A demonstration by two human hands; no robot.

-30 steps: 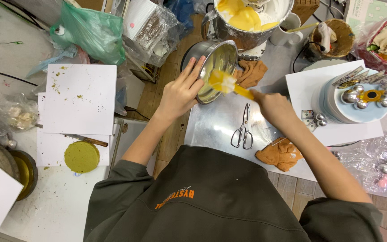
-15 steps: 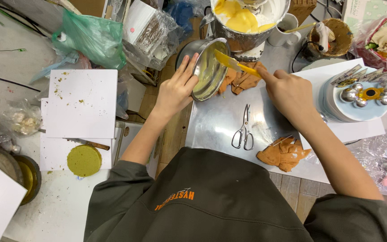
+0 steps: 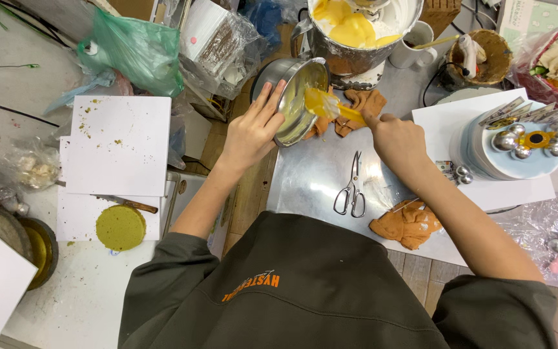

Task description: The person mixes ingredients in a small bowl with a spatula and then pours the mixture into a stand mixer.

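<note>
The left hand lay flat against the outer wall of one small metal bowl, its fingers spread and touching the rim, and the bowl was tilted on its side. This bowl stood at the far edge of the metal worktop, just in front of one big mixer bowl with yellow cream inside. The right hand held one yellow spatula; its fingers were closed around the handle, and the blade was inside the small bowl, touching the pale batter.

On the worktop there was one pair of scissors between the two arms. Two brown cloths could be counted: one under the spatula, one near the right forearm. At the right stood one pale blue cake with several silver balls on top. At the left lay one round green sponge disc on white paper, and one knife just beside it.
</note>
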